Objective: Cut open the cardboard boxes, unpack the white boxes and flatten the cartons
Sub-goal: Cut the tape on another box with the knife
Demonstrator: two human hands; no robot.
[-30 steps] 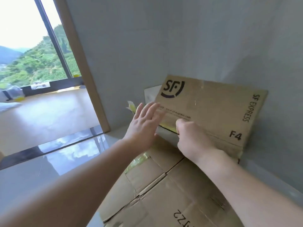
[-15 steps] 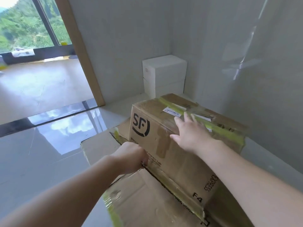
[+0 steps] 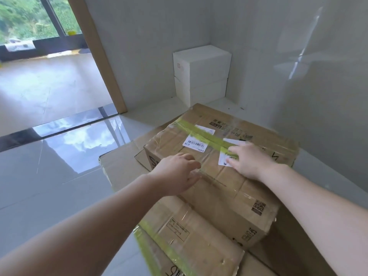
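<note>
Sealed carton (image 3: 219,166): on flattened cardboard (image 3: 119,168) on the floor, green tape (image 3: 205,136) uncut.
Left hand (image 3: 177,178): fingers loosely spread on the top, gripping nothing.
Right hand (image 3: 251,160): flat on the label, holding nothing.
White boxes (image 3: 201,74): stacked in corner.
Risk: carton slides on cardboard when pressed; deep cut could score contents.

The cardboard box (image 3: 217,168) is plain kraft brown with a stripe of yellow-green tape (image 3: 207,136) across the top, running right under the right hand's fingertips (image 3: 232,150). White labels (image 3: 196,144) with black barcode print sit just beyond the left hand's fingers (image 3: 194,156), under glossy clear tape. Black QR print (image 3: 258,207) on the near side. The flattened cardboard (image 3: 191,242) underneath is the same brown with yellow-green tape too. Past the fingers, two plain white boxes (image 3: 202,74) are stacked against a pale grey wall (image 3: 151,46). Floor tiles (image 3: 49,176) are shiny light grey.
</note>
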